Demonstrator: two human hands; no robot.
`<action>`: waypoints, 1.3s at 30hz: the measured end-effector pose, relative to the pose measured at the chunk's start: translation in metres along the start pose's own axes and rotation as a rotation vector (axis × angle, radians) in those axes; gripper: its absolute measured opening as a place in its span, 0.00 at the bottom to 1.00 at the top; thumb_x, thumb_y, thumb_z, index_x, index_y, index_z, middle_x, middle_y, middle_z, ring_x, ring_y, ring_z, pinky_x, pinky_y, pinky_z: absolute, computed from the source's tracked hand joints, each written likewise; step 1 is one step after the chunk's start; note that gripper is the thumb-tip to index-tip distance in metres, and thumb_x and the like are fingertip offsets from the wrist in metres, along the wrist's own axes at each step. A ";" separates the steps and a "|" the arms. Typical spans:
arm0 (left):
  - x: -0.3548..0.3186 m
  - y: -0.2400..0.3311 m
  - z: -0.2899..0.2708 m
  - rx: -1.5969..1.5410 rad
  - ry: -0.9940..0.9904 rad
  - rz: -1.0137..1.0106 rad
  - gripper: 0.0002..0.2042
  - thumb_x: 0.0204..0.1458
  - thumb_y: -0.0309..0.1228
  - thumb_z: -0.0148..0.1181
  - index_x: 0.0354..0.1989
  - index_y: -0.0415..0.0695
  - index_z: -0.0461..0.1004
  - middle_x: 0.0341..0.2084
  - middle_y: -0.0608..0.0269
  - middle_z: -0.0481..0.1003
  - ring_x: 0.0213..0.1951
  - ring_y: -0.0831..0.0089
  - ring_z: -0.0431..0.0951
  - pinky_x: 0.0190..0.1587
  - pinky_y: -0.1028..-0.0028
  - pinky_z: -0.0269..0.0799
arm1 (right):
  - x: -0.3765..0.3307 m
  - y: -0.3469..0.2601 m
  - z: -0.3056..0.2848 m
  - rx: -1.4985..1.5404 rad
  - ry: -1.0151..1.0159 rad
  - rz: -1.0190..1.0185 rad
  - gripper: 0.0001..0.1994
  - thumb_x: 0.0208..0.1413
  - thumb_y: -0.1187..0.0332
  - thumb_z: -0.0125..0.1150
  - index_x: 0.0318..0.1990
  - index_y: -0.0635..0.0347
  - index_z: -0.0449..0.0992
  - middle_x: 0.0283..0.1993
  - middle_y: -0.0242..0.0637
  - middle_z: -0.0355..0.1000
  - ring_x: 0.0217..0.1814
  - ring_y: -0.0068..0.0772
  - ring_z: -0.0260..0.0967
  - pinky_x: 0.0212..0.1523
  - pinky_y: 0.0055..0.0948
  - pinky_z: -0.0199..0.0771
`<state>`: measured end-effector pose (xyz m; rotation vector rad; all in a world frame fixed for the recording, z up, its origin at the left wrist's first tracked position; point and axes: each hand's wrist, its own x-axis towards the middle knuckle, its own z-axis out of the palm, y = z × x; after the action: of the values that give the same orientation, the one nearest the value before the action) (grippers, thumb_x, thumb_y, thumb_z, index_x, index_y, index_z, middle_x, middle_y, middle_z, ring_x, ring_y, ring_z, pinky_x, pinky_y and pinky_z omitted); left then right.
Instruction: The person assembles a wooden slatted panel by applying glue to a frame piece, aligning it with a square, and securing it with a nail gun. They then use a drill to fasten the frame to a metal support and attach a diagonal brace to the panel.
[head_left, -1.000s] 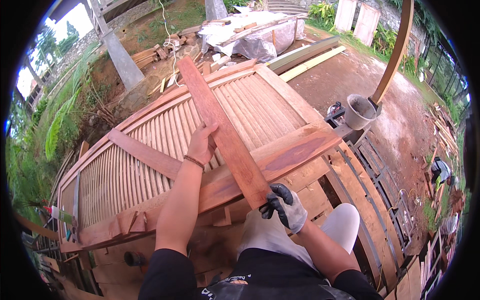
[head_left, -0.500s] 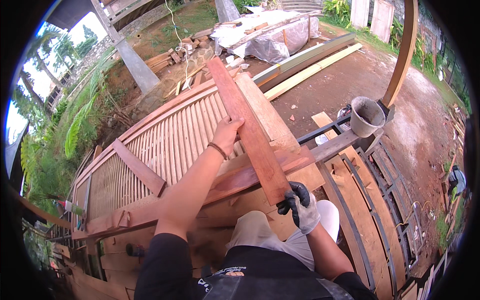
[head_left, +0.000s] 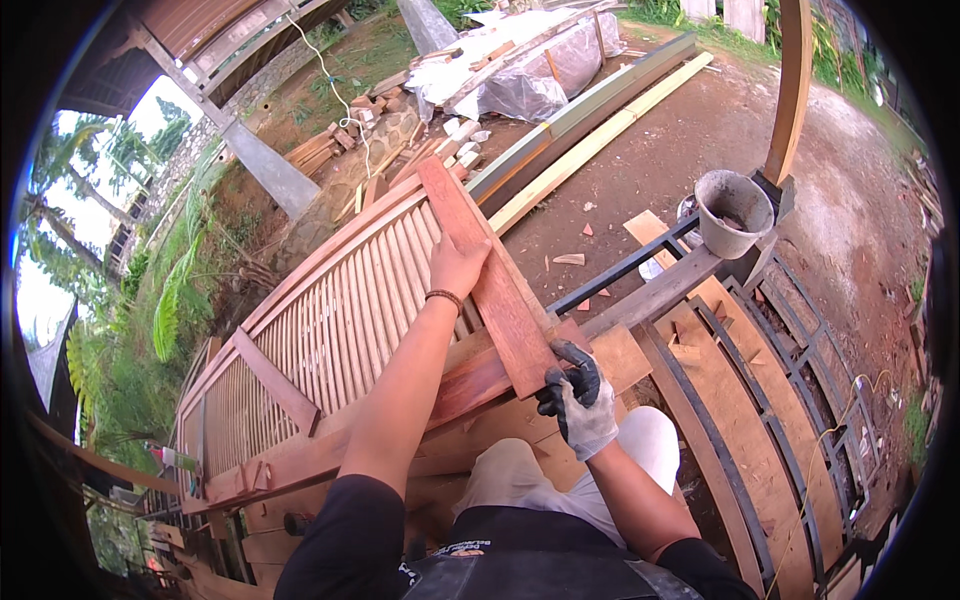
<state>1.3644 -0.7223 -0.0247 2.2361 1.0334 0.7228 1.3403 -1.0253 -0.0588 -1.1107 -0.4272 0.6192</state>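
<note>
A flat reddish wooden board (head_left: pixel 505 300) lies slantwise over the right end of a slatted wooden panel (head_left: pixel 350 285). My left hand (head_left: pixel 460 265), bare with a bracelet at the wrist, grips the board near its middle. At the board's near end, my right hand (head_left: pixel 582 402), in a black and white glove, pinches the corner. The fingertips beneath the board are hidden. A shorter reddish strip (head_left: pixel 277 382) rests across the slats further left. Below the board's near end runs the panel's thick front rail (head_left: pixel 465 395).
A grey bucket (head_left: pixel 735 215) stands on a plank to the right, beside a wooden post (head_left: pixel 793 90). Dark metal frames (head_left: pixel 720 345) with plywood lie below it. Long beams (head_left: pixel 590 115) and a plastic-covered pile (head_left: pixel 545 80) are behind the panel.
The board has moved nearer to me and a little left, now along the panel's right end. Both hands have kept their hold on it. The view has shifted slightly.
</note>
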 end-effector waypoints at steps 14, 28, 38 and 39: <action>0.017 -0.004 0.011 -0.403 -0.101 0.011 0.43 0.47 0.33 0.68 0.65 0.22 0.49 0.56 0.41 0.68 0.56 0.60 0.71 0.58 0.71 0.66 | 0.009 0.021 0.007 0.190 0.002 -0.078 0.21 0.59 0.79 0.54 0.61 0.66 0.64 0.28 0.36 0.70 0.26 0.22 0.71 0.29 0.23 0.75; 0.003 0.029 0.014 -0.462 -0.143 -0.105 0.31 0.52 0.30 0.64 0.63 0.31 0.59 0.52 0.54 0.72 0.49 0.69 0.75 0.51 0.74 0.71 | -0.009 0.044 0.001 0.566 0.088 0.022 0.18 0.56 0.77 0.55 0.53 0.67 0.61 0.45 0.42 0.69 0.44 0.31 0.75 0.48 0.32 0.77; 0.006 0.029 0.019 -0.545 -0.164 -0.080 0.32 0.53 0.25 0.63 0.64 0.30 0.55 0.51 0.53 0.72 0.49 0.69 0.75 0.51 0.74 0.71 | -0.005 0.044 -0.007 0.481 0.047 0.003 0.18 0.55 0.78 0.53 0.53 0.66 0.62 0.46 0.40 0.69 0.45 0.29 0.75 0.47 0.28 0.75; 0.007 0.026 0.019 -0.561 -0.153 -0.072 0.32 0.53 0.25 0.62 0.64 0.30 0.55 0.50 0.53 0.72 0.48 0.69 0.75 0.50 0.74 0.72 | -0.003 0.044 -0.007 0.450 0.072 0.001 0.18 0.55 0.78 0.53 0.53 0.66 0.62 0.46 0.40 0.69 0.44 0.29 0.75 0.47 0.28 0.75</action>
<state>1.3938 -0.7353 -0.0187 1.7298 0.7201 0.6946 1.3309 -1.0188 -0.1014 -0.7009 -0.2089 0.6354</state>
